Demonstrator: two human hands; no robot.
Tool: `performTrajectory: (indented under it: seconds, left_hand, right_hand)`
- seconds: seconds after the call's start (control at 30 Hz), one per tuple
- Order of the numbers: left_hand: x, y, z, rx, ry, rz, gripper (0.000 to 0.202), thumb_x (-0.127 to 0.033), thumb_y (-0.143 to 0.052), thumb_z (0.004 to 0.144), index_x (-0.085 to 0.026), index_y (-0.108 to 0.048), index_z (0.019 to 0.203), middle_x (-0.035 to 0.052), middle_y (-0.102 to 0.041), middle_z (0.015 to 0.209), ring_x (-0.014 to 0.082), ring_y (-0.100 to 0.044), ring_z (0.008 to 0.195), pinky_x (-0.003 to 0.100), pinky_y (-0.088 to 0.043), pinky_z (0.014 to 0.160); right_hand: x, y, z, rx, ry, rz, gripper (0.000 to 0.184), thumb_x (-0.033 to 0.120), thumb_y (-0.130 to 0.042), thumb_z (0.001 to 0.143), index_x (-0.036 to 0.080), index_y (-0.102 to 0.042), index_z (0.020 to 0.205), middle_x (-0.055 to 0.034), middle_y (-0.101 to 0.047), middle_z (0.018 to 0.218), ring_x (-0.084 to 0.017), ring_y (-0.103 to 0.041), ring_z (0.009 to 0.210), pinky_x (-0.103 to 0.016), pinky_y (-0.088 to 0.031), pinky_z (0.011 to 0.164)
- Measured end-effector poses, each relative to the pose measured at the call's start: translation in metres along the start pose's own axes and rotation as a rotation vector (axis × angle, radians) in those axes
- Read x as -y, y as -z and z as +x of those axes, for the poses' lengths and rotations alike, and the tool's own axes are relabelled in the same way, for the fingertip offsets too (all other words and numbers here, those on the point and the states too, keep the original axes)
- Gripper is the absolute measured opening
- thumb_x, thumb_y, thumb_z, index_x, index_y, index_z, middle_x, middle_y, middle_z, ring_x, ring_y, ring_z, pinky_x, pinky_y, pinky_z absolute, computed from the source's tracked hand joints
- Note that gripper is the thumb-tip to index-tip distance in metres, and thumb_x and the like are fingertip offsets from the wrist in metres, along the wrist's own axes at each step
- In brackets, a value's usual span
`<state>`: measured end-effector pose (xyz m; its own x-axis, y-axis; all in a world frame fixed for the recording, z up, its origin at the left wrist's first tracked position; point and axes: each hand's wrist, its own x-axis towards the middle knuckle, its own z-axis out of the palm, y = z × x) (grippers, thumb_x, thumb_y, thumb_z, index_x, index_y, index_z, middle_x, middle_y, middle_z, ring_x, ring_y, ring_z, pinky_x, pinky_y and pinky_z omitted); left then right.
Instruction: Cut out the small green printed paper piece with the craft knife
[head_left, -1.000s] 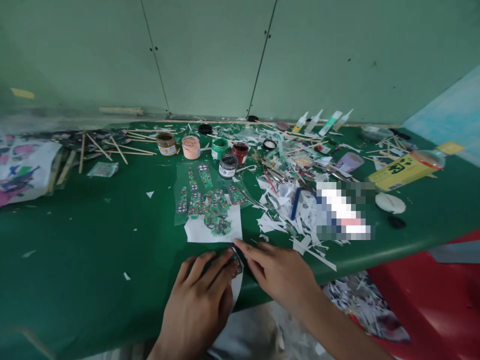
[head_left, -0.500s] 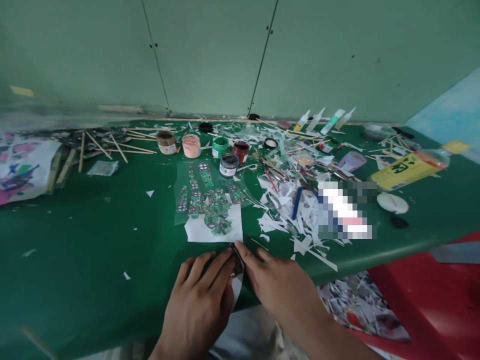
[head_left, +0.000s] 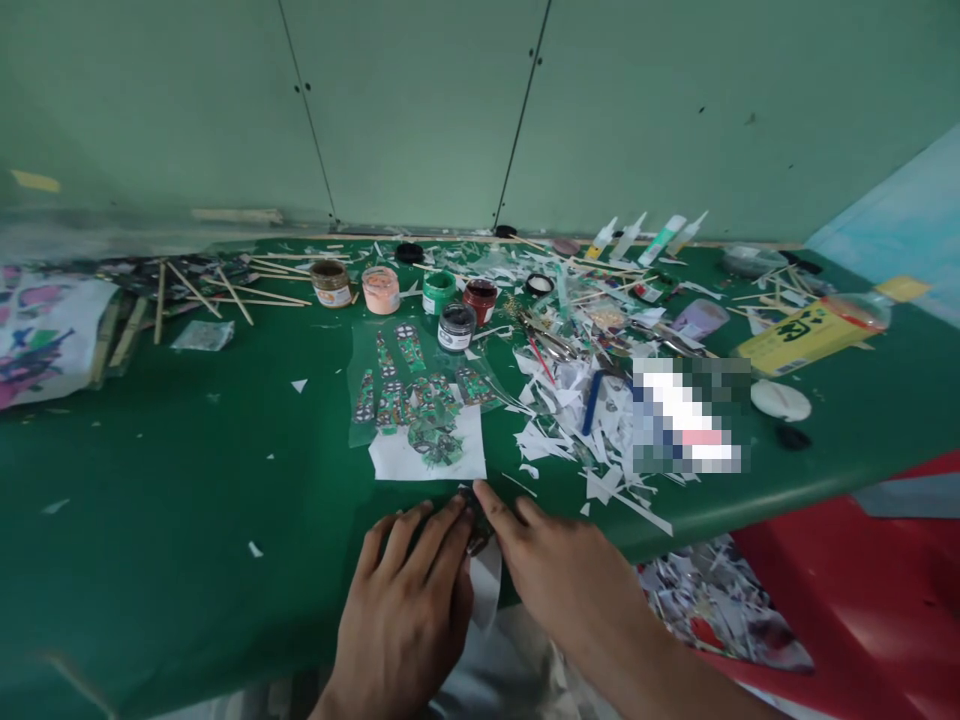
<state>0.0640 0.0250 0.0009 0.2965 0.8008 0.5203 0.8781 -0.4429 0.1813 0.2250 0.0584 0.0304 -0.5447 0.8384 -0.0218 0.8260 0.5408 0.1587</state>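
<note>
My left hand [head_left: 409,600] lies flat on the green table [head_left: 165,480] near its front edge, fingers stretched out and pressing on a small printed paper cutout [head_left: 482,570]. My right hand [head_left: 559,565] rests beside it, its fingers extended and its fingertips touching the same cutout from the right. The cutout's white lower end curls over the table edge between the two hands. Just beyond the fingertips lies a white sheet with a green printed figure [head_left: 431,445], and behind that several printed strips under clear plastic [head_left: 397,385].
Small paint jars [head_left: 439,295] stand in a row mid-table. A heap of white paper scraps [head_left: 577,410] spreads to the right, with glue tubes [head_left: 645,238], a yellow box [head_left: 806,335] and wooden sticks [head_left: 225,290] further back. A red surface [head_left: 862,590] lies below the table's right edge.
Both hands have stayed pressed on the cutout and shifted slightly towards me. The cutout's white end now curls up more between them.
</note>
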Motion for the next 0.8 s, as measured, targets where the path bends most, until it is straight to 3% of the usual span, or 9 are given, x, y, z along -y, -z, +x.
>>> performTrajectory:
  seconds: [0.27, 0.57, 0.8]
  left_hand:
    - [0.0, -0.001, -0.001, -0.008, 0.004, 0.005, 0.028, -0.018, -0.046, 0.092, -0.019, -0.066, 0.112, 0.0, -0.071, 0.115, 0.0222, -0.059, 0.099, 0.039, -0.038, 0.09]
    - [0.001, -0.001, 0.0, 0.007, -0.001, 0.009, 0.029, -0.019, -0.047, 0.092, -0.02, -0.065, 0.114, -0.0005, -0.069, 0.118, 0.0219, -0.058, 0.1, 0.039, -0.038, 0.089]
    - [0.0, 0.0, 0.001, 0.038, 0.009, 0.02, 0.029, -0.025, -0.045, 0.093, -0.023, -0.065, 0.114, -0.0002, -0.069, 0.117, 0.0229, -0.057, 0.099, 0.039, -0.037, 0.086]
  right_hand:
    - [-0.002, -0.004, -0.005, -0.035, 0.005, 0.01, 0.065, 0.003, -0.048, 0.075, 0.017, -0.054, 0.139, -0.0112, -0.07, 0.076, -0.016, -0.06, 0.043, -0.027, -0.036, 0.037]
    - [-0.002, 0.002, -0.01, 0.075, -0.021, -0.028, 0.069, 0.003, -0.051, 0.075, 0.019, -0.049, 0.142, -0.0101, -0.07, 0.079, -0.015, -0.061, 0.046, -0.026, -0.034, 0.038]
    - [-0.002, 0.002, -0.015, 0.017, -0.023, -0.002, 0.066, 0.003, -0.051, 0.073, 0.015, -0.054, 0.138, -0.0101, -0.07, 0.077, -0.019, -0.062, 0.045, -0.029, -0.037, 0.038]
